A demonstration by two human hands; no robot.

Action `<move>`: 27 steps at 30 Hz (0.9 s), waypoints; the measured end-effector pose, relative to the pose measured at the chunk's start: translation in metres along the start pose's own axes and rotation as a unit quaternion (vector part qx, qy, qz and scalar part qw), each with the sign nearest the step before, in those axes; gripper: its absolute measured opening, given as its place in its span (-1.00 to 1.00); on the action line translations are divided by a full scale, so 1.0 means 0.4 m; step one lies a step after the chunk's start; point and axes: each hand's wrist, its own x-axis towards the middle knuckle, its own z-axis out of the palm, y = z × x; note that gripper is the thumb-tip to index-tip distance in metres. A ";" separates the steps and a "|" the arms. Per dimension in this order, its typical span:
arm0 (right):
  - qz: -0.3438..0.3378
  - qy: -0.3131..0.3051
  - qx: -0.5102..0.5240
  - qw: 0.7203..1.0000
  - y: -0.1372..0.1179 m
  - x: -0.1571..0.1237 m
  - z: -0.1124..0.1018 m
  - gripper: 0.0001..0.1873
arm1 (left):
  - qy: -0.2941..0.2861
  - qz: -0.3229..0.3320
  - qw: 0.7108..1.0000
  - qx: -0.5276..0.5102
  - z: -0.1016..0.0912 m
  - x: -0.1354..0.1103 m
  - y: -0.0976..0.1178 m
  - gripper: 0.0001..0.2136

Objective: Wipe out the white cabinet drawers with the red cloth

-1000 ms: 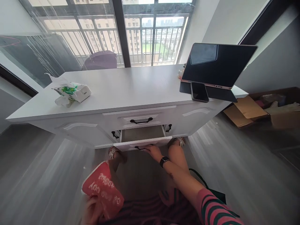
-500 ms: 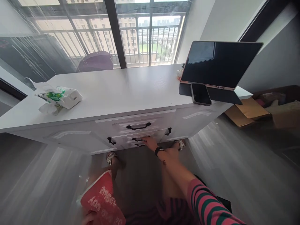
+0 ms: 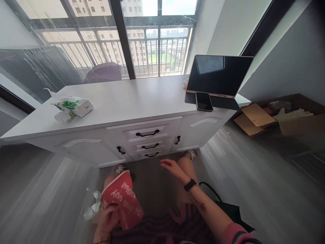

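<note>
My left hand [image 3: 108,217] is closed on a red bag [image 3: 124,200] with white lettering, low in the view in front of my body. A crumpled piece of clear plastic [image 3: 93,206] shows just left of that hand; whether I hold it too is unclear. My right hand [image 3: 172,167], with a dark watch on its wrist, hangs empty in the air with its fingers stretched out. It is apart from the white cabinet [image 3: 81,149]. Nearest to it are the black handles of the middle drawer [image 3: 150,146] and the bottom drawer [image 3: 151,155]. All the drawers look closed.
On the cabinet top lie a tissue pack [image 3: 76,106] at left, and a tablet [image 3: 219,75] on a stand with a phone [image 3: 204,102] at right. An open cardboard box [image 3: 302,127] sits on the floor at right. A dark green bag [image 3: 230,210] is beside my right forearm.
My right hand has come off the drawer handles and back toward me. The red bag in my left hand has moved up and to the right. The view has tilted up slightly.
</note>
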 end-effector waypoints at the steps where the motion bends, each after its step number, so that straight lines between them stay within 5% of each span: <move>1: 0.011 -0.028 0.046 0.998 -0.008 -0.046 -0.009 -0.61 | -0.012 -0.014 1.000 -0.005 0.006 -0.001 -0.005 -0.79; 3: 0.076 -0.105 0.214 0.968 -0.023 -0.144 -0.010 -0.62 | -0.038 -0.036 0.998 -0.019 0.024 -0.006 -0.016 -0.80; 6: 0.218 -0.169 0.458 0.845 -0.033 -0.289 0.020 -0.62 | -0.095 -0.024 0.995 -0.026 0.060 -0.021 -0.039 -0.82; 10: 0.319 -0.158 0.537 0.765 -0.014 -0.418 0.085 -0.54 | -0.173 -0.027 0.984 -0.013 0.103 -0.038 -0.085 -0.82; 15: 0.348 -0.103 0.553 0.750 0.010 -0.434 0.135 -0.52 | -0.217 -0.041 0.975 0.004 0.149 -0.056 -0.123 -0.78; 22: 0.343 -0.105 0.596 0.718 -0.001 -0.413 0.105 -0.57 | -0.212 -0.046 0.976 -0.006 0.182 -0.088 -0.111 -0.78; 27: 0.339 -0.113 0.590 0.724 -0.032 -0.423 0.093 -0.61 | -0.188 -0.019 0.981 -0.033 0.182 -0.136 -0.136 -0.76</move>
